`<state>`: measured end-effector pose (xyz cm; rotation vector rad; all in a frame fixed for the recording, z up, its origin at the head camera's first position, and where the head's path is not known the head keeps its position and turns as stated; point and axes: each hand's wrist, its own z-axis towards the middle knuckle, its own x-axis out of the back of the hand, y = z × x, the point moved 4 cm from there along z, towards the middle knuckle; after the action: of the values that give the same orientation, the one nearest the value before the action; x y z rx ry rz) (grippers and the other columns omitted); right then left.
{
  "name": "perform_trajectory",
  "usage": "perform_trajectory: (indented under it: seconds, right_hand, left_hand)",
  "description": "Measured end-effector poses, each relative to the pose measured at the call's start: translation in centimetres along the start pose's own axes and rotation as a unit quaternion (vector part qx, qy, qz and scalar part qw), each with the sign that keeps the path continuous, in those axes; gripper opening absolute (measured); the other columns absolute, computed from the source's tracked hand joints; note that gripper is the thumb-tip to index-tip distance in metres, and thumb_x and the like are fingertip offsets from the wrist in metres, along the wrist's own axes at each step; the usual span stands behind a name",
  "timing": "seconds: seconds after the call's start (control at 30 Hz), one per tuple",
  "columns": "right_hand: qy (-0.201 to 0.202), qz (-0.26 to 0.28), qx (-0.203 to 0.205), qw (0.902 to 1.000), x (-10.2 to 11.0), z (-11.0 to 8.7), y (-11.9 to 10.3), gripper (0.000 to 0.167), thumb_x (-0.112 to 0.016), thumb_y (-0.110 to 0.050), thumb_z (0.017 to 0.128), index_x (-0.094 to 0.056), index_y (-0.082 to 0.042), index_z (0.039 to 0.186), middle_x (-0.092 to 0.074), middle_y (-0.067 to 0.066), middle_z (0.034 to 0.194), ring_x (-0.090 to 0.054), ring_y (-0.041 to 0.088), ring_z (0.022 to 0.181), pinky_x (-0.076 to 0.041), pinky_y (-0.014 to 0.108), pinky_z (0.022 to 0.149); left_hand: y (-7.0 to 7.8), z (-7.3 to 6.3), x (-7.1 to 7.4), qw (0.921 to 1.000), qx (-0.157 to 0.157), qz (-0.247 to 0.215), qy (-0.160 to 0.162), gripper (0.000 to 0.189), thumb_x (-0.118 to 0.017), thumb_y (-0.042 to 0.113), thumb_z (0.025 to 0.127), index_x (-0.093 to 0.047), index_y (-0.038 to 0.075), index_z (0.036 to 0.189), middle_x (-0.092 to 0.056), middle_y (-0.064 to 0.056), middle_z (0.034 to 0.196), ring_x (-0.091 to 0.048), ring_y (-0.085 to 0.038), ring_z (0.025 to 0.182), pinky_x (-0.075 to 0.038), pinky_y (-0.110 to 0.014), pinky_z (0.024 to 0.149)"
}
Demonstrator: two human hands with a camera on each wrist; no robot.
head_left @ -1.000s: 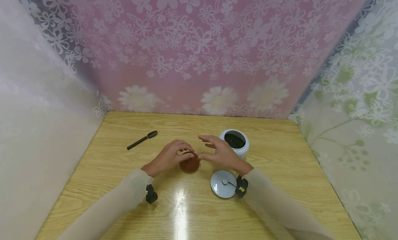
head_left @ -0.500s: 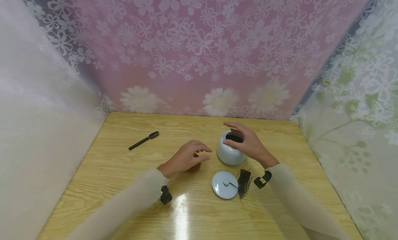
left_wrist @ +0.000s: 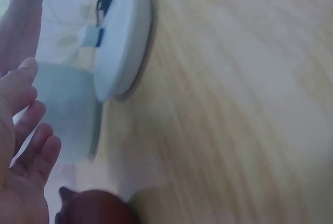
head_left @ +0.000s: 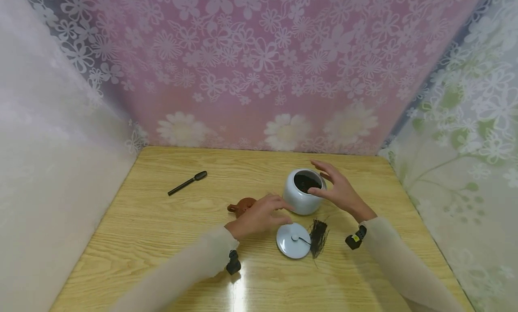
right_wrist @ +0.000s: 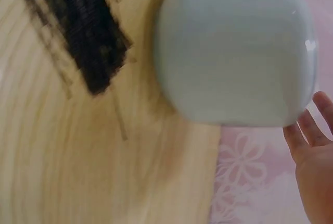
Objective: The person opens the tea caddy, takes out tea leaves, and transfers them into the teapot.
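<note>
A white ceramic jar with dark contents stands open right of the middle. My right hand is spread at its right side, thumb over the rim in the head view; in the right wrist view the fingertips are right at the edge of the jar. My left hand has relaxed fingers and holds nothing. It hovers left of the jar, partly covering a small reddish-brown teapot behind it. The white lid with a dark tassel lies in front of the jar, close to the left fingertips.
A slim black tool with a wider end lies at the back left of the wooden table. Floral cloth hangs behind and at both sides. Each wrist wears a small black camera.
My left hand has moved right, off the teapot and toward the jar, uncovering the teapot. My right hand has gone from beside the teapot, across the jar's mouth, to its right side.
</note>
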<state>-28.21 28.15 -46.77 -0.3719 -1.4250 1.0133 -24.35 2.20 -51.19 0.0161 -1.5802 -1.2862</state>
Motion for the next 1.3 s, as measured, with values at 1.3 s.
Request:
perform_trajectory:
  seconds: [1.3]
  right_hand:
    - [-0.031,0.058,-0.058,0.9961,-1.2,-1.7,5.2,0.099,-0.088,-0.026,0.096,-0.027,-0.030,0.174,-0.024,0.009,0.181,-0.036,0.048,0.159,-0.041,0.071,0.120]
  left_hand:
    - [0.0,-0.5,-3.4,0.9919,-0.079,0.076,-0.066,0.021,-0.076,0.039,0.105,-0.085,0.027,0.119,-0.070,0.010,0.135,-0.056,-0.010,0.128,-0.048,-0.025,0.112]
